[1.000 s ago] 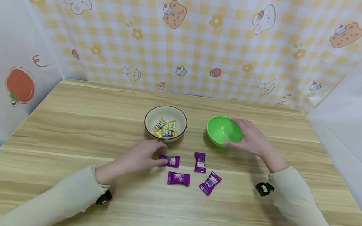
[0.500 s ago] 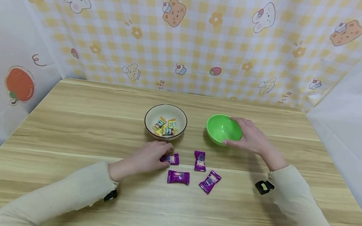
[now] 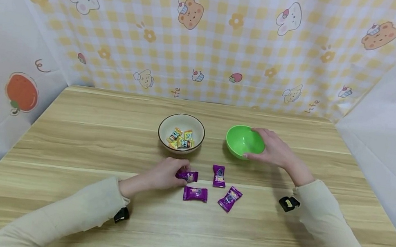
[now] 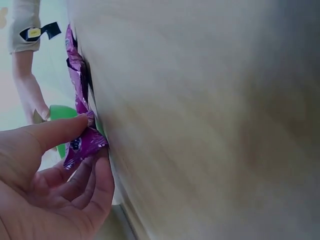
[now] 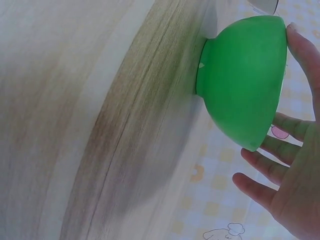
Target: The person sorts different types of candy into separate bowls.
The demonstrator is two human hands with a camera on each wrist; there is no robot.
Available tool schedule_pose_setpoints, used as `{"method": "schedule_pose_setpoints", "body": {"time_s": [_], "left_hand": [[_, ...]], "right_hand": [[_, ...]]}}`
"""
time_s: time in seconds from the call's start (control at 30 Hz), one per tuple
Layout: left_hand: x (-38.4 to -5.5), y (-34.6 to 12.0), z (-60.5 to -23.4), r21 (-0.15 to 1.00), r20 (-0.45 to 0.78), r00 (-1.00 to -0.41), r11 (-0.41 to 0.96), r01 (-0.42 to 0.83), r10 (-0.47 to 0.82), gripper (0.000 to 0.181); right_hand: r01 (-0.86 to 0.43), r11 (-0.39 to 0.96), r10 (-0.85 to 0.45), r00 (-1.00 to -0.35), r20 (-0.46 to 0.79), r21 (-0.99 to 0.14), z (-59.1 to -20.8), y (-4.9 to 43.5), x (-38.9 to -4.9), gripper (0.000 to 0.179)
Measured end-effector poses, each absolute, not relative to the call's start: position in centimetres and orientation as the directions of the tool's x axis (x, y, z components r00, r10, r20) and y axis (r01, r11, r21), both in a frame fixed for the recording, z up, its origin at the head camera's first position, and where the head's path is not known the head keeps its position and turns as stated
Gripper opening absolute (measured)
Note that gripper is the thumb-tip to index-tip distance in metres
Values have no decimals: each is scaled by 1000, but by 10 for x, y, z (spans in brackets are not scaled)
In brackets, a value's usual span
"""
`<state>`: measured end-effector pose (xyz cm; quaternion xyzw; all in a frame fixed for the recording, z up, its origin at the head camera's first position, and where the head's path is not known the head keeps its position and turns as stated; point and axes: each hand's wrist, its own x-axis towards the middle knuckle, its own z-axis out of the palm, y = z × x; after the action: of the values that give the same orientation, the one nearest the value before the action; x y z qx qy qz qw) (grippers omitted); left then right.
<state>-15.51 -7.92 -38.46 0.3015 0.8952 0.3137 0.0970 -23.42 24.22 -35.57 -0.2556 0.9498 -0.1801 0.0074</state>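
Left hand [image 3: 163, 175]: purple candy [image 3: 190, 176] pinched between thumb and fingers, nudged slightly since half a second ago | hold judged gained; lift off table [image 3: 79, 150] unclear | candy located just nearside of pale bowl [image 3: 183, 122] | green bowl [image 3: 241, 140] held at rim by right hand [image 3: 272, 150], fingers spread

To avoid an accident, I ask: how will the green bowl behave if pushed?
The green bowl looks glossy, so perhaps slippery. Its wall looks thin, so probably light. Its foot is narrower than its top, so a high push might tip it.
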Motion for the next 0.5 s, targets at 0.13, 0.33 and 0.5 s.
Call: {"method": "schedule_pose_setpoints", "body": {"time_s": [0.13,0.33,0.5], "left_hand": [[-156,-80,-385,736,-49,-809,569,368,586,20],[-159,-79,-380,825,-121,-829,520,222,546,22],[-165,-72,-366,915,-180,-849,402,41,497,25]], "right_hand": [[-481,804,-488,-870,73,-349,-355,242,-234,90],[-479,804,-489,-870,67,-353,-355,242,-234,91],[-477,806,-489,-870,60,-350,-354,242,-235,92]]}}
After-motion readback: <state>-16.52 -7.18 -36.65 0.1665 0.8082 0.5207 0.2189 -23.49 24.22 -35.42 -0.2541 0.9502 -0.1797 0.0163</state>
